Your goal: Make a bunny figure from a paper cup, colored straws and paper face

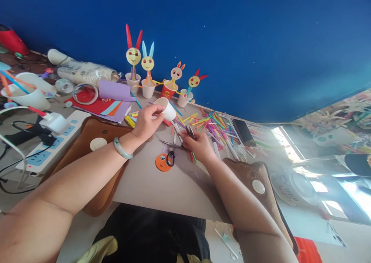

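My left hand [149,121] is closed on a white paper cup [166,108], which tilts over the middle of the table. To the right, my right hand [198,144] grips a pair of scissors [189,131]. A blade points left from beneath the fingers, and part of the tool is hidden by them. Just below lies an orange paper disc [162,163] with a drawn face. A black loop handle [170,158] overlaps this disc; I cannot tell whether it belongs to a second tool. Behind the hands, several bunny-faced figures stand in cups, among them a red cup [169,90].
Colourful straws [216,126] lie heaped at the right, beside a dark phone [244,132]. Brown cushions [98,162] flank the work area. A power strip [55,141] with cables, coloured paper [113,91] and bagged paper cups [84,70] occupy the left. A blue wall [232,43] rises behind.
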A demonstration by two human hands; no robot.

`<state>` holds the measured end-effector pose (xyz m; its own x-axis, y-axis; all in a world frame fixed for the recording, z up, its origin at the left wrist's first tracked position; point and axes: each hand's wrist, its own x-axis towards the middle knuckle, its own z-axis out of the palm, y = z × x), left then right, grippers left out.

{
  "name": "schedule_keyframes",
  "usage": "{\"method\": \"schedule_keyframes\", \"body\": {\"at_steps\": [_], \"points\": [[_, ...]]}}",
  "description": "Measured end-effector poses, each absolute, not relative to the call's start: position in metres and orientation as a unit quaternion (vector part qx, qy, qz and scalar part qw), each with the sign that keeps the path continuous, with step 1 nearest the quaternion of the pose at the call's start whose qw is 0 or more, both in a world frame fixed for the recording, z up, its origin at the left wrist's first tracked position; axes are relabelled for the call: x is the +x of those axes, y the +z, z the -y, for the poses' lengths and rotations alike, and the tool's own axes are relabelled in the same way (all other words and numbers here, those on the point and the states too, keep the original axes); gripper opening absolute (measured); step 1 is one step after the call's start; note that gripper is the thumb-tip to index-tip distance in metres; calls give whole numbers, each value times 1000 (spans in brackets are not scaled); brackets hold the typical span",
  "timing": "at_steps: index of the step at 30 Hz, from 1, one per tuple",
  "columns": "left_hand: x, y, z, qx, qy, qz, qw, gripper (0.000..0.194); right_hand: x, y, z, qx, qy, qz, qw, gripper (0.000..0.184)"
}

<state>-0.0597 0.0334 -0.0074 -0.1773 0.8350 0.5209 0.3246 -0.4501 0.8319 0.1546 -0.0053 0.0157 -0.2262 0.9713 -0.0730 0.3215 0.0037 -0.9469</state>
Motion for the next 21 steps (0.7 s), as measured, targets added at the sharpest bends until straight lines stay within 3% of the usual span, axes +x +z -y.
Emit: {"method": "schedule_keyframes", "body": {"at_steps": [5,14,21], "points": [[-58,-8,-30,646,582,-459,181,15,154,17,6,-519,524,583,340,31],[-58,-5,-29,690,543,-457,144,13,153,21,14,-555,270,694,370,24],[-54,-5,-28,723,518,-444,106,11,146,24,15,-512,565,548,343,38]]}}
